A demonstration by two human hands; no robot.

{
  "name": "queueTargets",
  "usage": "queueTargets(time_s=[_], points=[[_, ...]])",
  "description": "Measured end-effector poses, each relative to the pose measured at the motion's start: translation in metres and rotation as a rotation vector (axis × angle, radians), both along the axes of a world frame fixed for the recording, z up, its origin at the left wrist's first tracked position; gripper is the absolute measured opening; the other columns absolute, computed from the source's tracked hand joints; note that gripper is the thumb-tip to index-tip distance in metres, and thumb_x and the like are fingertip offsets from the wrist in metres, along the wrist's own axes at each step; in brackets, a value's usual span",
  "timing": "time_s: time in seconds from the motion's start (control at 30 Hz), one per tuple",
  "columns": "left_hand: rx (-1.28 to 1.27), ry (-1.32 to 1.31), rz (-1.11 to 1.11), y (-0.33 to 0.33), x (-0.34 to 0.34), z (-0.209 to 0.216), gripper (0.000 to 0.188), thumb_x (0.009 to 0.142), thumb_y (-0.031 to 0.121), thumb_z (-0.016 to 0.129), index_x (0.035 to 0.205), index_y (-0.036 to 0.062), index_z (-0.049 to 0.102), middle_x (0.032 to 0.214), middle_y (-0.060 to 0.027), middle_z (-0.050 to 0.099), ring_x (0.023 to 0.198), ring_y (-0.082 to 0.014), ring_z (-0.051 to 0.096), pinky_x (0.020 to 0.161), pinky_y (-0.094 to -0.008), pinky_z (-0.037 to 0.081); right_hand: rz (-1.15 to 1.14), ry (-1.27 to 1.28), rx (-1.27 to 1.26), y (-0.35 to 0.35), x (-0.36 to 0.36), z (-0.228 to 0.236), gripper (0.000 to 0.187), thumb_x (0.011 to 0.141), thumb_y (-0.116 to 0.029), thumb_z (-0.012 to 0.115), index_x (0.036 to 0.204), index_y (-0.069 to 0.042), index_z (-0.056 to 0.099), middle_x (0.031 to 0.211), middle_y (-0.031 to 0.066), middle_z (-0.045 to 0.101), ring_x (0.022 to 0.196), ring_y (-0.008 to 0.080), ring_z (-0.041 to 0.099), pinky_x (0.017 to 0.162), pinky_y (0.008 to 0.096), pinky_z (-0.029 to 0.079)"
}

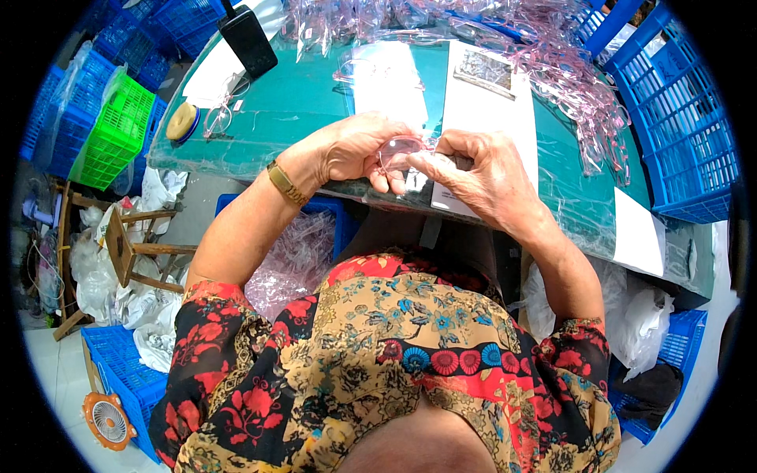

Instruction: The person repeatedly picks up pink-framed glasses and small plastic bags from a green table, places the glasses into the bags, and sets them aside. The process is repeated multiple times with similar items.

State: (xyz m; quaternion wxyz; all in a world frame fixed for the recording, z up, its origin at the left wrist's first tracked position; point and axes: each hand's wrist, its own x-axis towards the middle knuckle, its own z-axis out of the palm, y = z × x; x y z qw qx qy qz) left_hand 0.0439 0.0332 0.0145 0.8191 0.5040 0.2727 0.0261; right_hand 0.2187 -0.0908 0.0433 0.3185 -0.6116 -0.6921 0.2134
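Between my two hands, above the near edge of the green-covered table [260, 110], is a pair of pink-rimmed clear eyeglasses [400, 147]. My left hand [359, 148] has its fingers closed around the left side of the eyeglasses, some of them under the lens. At the other side, my right hand [490, 172] pinches the rim between thumb and bent fingers. A white sheet [490, 110] lies under and beyond my right hand, bearing a small framed picture-like piece [485, 72]. More pink eyeglasses [579, 98] are heaped at the back and right.
Blue crates [686, 118] stand at the right, and a green crate [117, 130] at the left. A black box-shaped device [247, 39] and a round yellowish disc [183, 122] sit on the table's left. Below are a bin of clear plastic [292, 244] and a wooden stool [122, 248].
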Motion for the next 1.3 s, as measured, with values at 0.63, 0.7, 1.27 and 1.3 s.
queueTargets(time_s=[0.63,0.7,1.27,1.3], points=[[0.014,0.006,-0.023,0.002,0.0,0.001,0.041,0.094,0.028,0.053,0.112,-0.0082,0.054,0.087,-0.0183,0.065,0.06,-0.0258,0.068,0.042,-0.0269,0.056,-0.011,-0.145,0.062,0.001,0.0,-0.001,0.049,0.081,-0.049,0.068,0.073,-0.001,0.067,0.056,0.0168,0.057,0.053,0.0327,0.061,0.052,0.0391,0.047],[0.015,0.004,-0.02,0.002,-0.001,0.001,0.04,0.094,0.028,0.053,0.111,-0.0082,0.055,0.086,-0.0184,0.065,0.06,-0.0257,0.068,0.042,-0.027,0.056,-0.012,-0.151,0.074,0.001,0.0,-0.002,0.049,0.081,-0.049,0.068,0.072,-0.001,0.066,0.056,0.0168,0.057,0.053,0.0328,0.061,0.052,0.0391,0.047],[-0.131,-0.056,-0.008,0.002,0.0,0.003,0.044,0.097,0.033,0.047,0.107,-0.0088,0.058,0.053,-0.0016,0.051,0.041,-0.0128,0.056,0.031,-0.0213,0.042,-0.268,-0.104,0.25,-0.001,0.033,-0.007,0.041,0.077,-0.038,0.076,0.1,-0.008,0.062,0.063,0.0106,0.061,0.054,0.0207,0.06,0.052,0.0339,0.048],[-0.143,-0.078,-0.041,0.003,-0.001,0.003,0.046,0.098,0.033,0.046,0.111,-0.0104,0.057,0.051,0.0002,0.049,0.04,-0.0118,0.055,0.031,-0.0209,0.041,-0.255,-0.033,0.237,0.0,0.037,-0.007,0.04,0.077,-0.036,0.077,0.102,-0.008,0.063,0.064,0.0108,0.061,0.054,0.0184,0.059,0.052,0.033,0.047]])
